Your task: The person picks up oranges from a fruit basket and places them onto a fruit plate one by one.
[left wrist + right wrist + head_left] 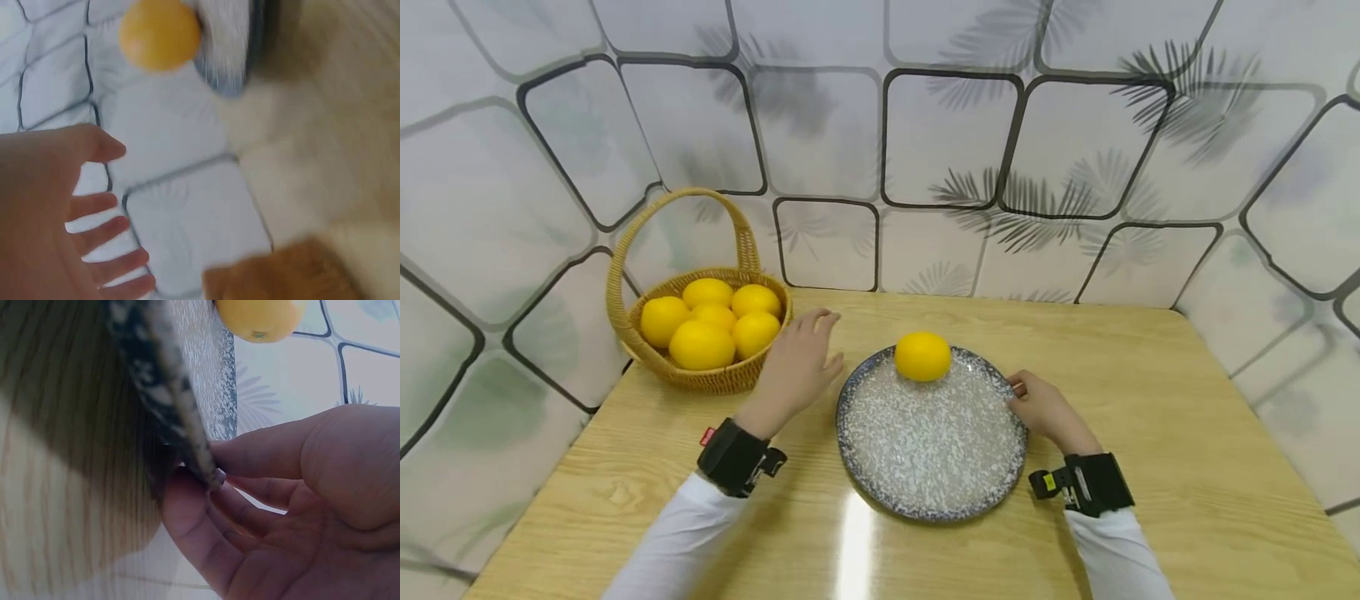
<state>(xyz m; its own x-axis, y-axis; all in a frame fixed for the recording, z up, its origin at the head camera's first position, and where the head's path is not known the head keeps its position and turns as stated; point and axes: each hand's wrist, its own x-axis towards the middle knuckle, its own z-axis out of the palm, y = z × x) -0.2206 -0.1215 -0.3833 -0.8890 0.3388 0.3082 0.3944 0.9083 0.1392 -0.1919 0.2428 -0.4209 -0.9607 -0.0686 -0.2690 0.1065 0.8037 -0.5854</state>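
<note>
Beneath the left hand (793, 362) and right hand (1047, 410) spreads a pale yellow-brown, wood-grained tabletop (1165, 392), a white streak of reflected light (855, 542) on their near side. Beyond them rises a whitish wall (947, 142) printed with black and grey rounded outlines (951, 74) and feathery fronds (1045, 196); similarly outlined side walls (490, 217) stand outward of each.

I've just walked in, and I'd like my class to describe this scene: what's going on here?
A person's right hand pinches the rim of a round, speckled grey plate on a pale wooden table. One rounded yellow fruit sits near the plate's far edge. The left hand, holding nothing, is near a tan woven basket containing more yellow fruits.
</note>
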